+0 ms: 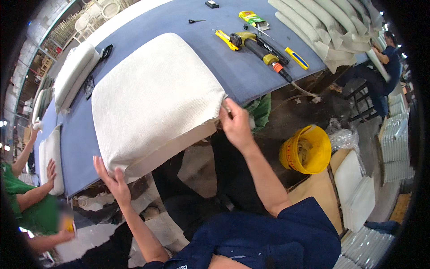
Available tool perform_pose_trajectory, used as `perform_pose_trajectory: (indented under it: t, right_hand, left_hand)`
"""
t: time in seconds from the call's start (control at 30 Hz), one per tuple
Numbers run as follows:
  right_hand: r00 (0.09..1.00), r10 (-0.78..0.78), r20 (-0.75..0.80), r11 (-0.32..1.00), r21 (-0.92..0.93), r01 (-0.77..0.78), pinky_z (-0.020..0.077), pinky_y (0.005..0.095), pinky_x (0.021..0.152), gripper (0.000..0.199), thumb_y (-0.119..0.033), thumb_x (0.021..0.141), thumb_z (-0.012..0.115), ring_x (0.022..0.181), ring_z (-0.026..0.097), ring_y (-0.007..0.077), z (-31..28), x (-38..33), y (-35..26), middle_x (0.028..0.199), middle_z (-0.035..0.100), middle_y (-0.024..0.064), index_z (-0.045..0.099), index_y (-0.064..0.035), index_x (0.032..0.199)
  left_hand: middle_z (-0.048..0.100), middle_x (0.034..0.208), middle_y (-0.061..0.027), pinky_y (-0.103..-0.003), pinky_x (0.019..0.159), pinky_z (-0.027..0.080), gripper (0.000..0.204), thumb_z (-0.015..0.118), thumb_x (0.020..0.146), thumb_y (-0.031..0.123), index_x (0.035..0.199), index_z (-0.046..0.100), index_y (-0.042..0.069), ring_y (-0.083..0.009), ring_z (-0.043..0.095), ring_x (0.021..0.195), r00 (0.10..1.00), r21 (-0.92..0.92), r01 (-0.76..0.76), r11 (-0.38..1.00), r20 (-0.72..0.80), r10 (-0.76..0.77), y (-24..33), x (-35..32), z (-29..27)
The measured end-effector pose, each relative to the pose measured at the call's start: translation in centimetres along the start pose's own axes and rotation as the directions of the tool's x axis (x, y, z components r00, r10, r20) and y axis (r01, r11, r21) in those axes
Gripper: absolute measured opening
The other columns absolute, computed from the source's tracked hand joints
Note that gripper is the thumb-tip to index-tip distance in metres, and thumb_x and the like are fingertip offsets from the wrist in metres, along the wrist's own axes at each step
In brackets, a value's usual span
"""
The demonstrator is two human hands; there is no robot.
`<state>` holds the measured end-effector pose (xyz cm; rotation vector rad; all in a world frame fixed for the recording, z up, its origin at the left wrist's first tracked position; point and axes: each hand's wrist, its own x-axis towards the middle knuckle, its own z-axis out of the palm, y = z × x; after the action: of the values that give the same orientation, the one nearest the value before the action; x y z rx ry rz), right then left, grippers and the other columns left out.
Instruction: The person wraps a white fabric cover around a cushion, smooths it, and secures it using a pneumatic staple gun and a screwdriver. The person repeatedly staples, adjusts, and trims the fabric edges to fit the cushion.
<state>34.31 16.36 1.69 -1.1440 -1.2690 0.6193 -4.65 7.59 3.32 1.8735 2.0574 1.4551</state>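
A pale off-white fabric-covered seat cushion (152, 85) lies on the blue-grey table, its near edge overhanging the front. A paler strip of cloth (174, 145) hangs below that edge. At the near right corner, my right hand (236, 123) pinches the cover between thumb and fingers. My left hand (114, 181) is at the near left corner, fingers stretched out and thumb apart, touching the cushion's side. Whether the fingertips press under the corner is hidden.
On the table (206, 49) lie a pneumatic staple gun (257, 48), a yellow utility knife (226, 40), a screwdriver (297, 58) and a small box (253, 19). Stacked covered pads (313, 31) stand far right. A yellow bucket (290, 154) is right. A green-shirted person (33, 204) works left; another sits right.
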Motion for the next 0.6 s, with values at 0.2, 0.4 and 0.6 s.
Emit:
perform_pose_trajectory:
  t: [0.2,0.4,0.6]
  right_hand:
    - [0.921,0.385,0.068,0.848,0.369,-0.381,0.032,0.0271,0.051,0.032,-0.022,0.105,0.067,0.061,0.038,0.004,0.0,-4.9,2.1,0.066,0.045,-0.0022,0.057,0.0018,0.086]
    - [0.969,0.239,0.069,0.915,0.319,-0.248,0.0407,0.0276,0.052,0.027,-0.025,0.095,0.077,0.057,0.049,0.0078,-2.2,-3.8,3.7,0.072,0.059,0.0016,0.063,-0.0023,0.096]
    - [0.998,-0.003,0.062,0.972,0.236,-0.011,0.0512,0.0367,0.054,0.029,-0.026,0.087,0.08,0.062,0.067,0.0288,-3.1,-0.6,4.3,0.083,0.068,0.011,0.065,-0.0076,0.103]
  left_hand:
    - [0.016,0.175,-0.0144,-0.056,0.129,-0.003,0.1,0.074,0.087,0.06,0.166,0.031,0.015,-0.0367,0.007,0.162,0.885,0.506,-0.349,0.789,0.455,0.1,9.5,6.1,1.6]
    - [0.026,0.171,-0.0185,-0.057,0.131,0.005,0.113,0.086,0.07,0.038,0.164,0.03,0.012,-0.0366,0.015,0.161,0.466,0.125,-0.722,0.681,0.815,0.344,16.4,7.3,11.7]
    - [0.034,0.169,-0.0165,-0.055,0.132,0.013,0.107,0.077,0.063,0.011,0.161,0.036,0.01,-0.0368,0.023,0.159,0.381,-0.034,-0.733,0.68,0.807,0.452,20.2,8.6,17.0]
